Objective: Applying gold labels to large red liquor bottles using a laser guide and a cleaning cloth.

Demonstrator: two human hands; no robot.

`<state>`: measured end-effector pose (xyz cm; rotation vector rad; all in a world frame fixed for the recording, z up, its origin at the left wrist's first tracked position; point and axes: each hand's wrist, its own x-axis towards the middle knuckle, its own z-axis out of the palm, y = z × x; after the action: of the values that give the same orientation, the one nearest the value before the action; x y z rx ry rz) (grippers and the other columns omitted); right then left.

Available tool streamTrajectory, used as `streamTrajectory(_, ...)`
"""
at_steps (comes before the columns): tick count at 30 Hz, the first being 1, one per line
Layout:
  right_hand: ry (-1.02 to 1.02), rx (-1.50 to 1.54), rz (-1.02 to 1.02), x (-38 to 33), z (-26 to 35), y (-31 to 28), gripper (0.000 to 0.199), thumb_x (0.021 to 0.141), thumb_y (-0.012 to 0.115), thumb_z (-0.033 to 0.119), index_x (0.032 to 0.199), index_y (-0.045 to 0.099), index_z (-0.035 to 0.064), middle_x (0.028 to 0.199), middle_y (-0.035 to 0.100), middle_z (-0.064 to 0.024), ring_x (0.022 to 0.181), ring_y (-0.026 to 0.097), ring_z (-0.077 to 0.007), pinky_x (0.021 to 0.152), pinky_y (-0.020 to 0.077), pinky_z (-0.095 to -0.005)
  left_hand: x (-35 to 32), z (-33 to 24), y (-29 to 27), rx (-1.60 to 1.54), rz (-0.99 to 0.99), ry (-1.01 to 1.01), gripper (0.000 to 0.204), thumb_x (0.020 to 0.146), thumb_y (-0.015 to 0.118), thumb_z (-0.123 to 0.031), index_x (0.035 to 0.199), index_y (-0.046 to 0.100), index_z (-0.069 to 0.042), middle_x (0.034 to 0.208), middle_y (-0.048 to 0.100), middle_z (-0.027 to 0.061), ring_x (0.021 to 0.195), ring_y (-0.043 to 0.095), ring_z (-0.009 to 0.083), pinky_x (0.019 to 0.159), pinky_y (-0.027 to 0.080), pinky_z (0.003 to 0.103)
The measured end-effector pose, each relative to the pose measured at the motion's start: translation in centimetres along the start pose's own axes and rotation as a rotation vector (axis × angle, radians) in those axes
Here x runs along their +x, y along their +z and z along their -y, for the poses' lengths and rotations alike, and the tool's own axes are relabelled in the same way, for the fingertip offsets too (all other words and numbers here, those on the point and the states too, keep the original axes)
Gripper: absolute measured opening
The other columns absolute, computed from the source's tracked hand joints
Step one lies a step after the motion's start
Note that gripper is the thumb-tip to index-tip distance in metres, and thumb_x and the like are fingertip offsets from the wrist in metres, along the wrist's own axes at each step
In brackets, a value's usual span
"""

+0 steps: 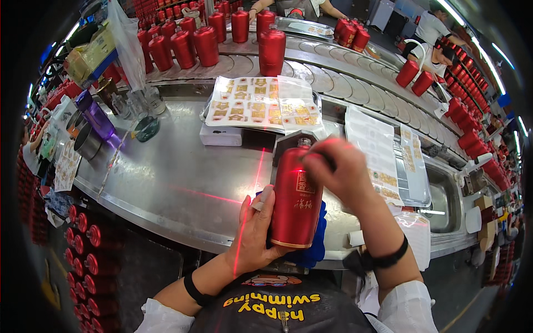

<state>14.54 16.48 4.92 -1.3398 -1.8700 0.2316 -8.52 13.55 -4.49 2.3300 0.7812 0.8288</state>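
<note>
A glossy red bottle (288, 222) with gold lettering leans back, its neck away from me, against a dark angled stand (307, 135). My left hand (250, 227) is closed around the bottle's lower left side, white tape wrapped on one finger. Motion smears my right hand (347, 169), which is curled at the bottle's upper right, next to the lettering. Something dark shows between its fingers, too blurred to name. Under the bottle lies a blue cloth (315, 238). Red laser lines cross the bottle, my left wrist and the metal table (166, 166).
Beyond the stand, sheets of gold stickers (244, 102) rest over a white box (220, 136). More sheets (372, 144) lie to the right, by a metal sink (447, 208). A plate conveyor (344, 86) carries red bottles (272, 53). At left stands a purple flask (94, 114). Other people work behind.
</note>
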Motion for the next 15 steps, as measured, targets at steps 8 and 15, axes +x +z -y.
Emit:
streamTrajectory(8,0.02,-0.186,-0.093,0.7,0.8,0.6,0.016,0.074,0.074,0.012,0.081,0.06,0.0074,0.076,0.059,-0.0083,0.077,0.061,-0.0293,0.065,0.0464,-0.0409,0.0,0.5,-0.6,-0.089,0.021,-0.044,0.105,0.08,0.07,-0.054,0.148,0.019,0.008,0.148,0.034,0.0273,0.141,0.027,0.0411,0.113,0.008,0.059)
streamTrajectory(15,0.162,-0.067,-0.272,-4.5,-1.7,-0.4,0.014,0.082,0.073,0.012,0.086,0.063,0.0027,0.071,0.056,-0.0094,0.061,0.055,-0.0241,0.057,0.0435,-0.0319,4.9,0.9,-3.6,0.255,0.187,0.56,0.06,0.092,0.042,-0.059,0.133,0.055,-0.018,0.12,0.064,-0.0001,0.135,0.037,0.0228,0.117,0.001,0.056)
